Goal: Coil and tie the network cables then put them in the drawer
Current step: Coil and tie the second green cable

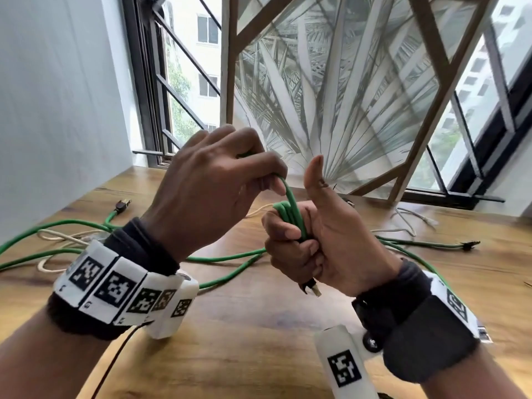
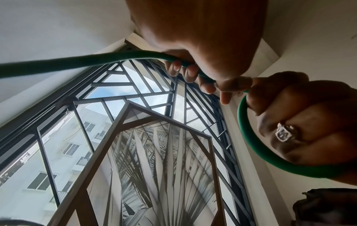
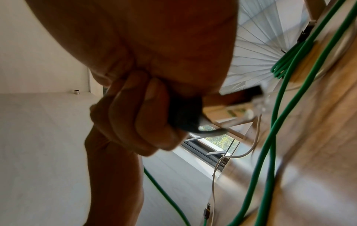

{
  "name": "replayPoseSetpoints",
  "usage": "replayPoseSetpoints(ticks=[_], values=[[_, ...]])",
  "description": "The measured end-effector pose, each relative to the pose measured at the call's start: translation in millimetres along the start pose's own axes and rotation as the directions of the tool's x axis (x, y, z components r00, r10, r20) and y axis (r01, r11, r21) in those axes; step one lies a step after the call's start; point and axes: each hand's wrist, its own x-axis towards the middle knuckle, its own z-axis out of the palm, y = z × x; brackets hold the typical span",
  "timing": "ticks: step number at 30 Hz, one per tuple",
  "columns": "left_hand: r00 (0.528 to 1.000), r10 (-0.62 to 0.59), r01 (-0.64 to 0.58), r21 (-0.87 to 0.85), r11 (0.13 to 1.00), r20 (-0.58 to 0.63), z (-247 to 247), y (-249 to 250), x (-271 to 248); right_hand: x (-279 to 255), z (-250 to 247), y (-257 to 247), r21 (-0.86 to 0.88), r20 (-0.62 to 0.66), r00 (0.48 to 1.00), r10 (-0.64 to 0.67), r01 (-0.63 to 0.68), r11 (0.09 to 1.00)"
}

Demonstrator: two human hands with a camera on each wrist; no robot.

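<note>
A long green network cable [image 1: 230, 276] trails over the wooden table [image 1: 259, 341]. My right hand [image 1: 290, 243] grips a bundle of its loops [image 1: 290, 214] in a fist, thumb raised, and the cable's plug [image 1: 312, 287] pokes out below the fist. My left hand [image 1: 259, 174], just above and to the left, pinches the strand [image 1: 285, 185] that rises from the bundle. In the left wrist view my left fingers [image 2: 185, 70] curl round the green cable [image 2: 96, 61], and a loop [image 2: 249, 137] curves round the right fist. The right wrist view shows the curled fingers [image 3: 135, 116] and the plug [image 3: 243, 105].
A white cable [image 1: 57, 240] lies tangled at the left and another white one [image 1: 408, 220] at the right. Green cable ends with plugs lie at the left [image 1: 122, 204] and the right [image 1: 469, 245]. A framed palm-leaf picture [image 1: 331, 96] leans against the window behind the table.
</note>
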Motion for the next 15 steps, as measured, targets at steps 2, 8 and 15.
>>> replayPoseSetpoints(ticks=[2,8,15], values=[[0.999,-0.05,0.051,-0.073,0.996,0.019,1.7,-3.3,-0.1,0.0,2.1,-0.3,0.036,0.0,1.0,-0.009,0.009,0.999],[0.975,-0.187,0.211,-0.248,0.946,0.116,7.8,-7.7,-2.4,3.2,6.5,0.5,0.177,0.032,0.997,-0.074,0.068,0.982],[0.888,-0.258,0.388,-0.321,0.864,0.38,12.0,-5.8,-4.7,-2.0,13.3,-6.6,0.376,0.068,0.972,-0.223,0.182,0.909]])
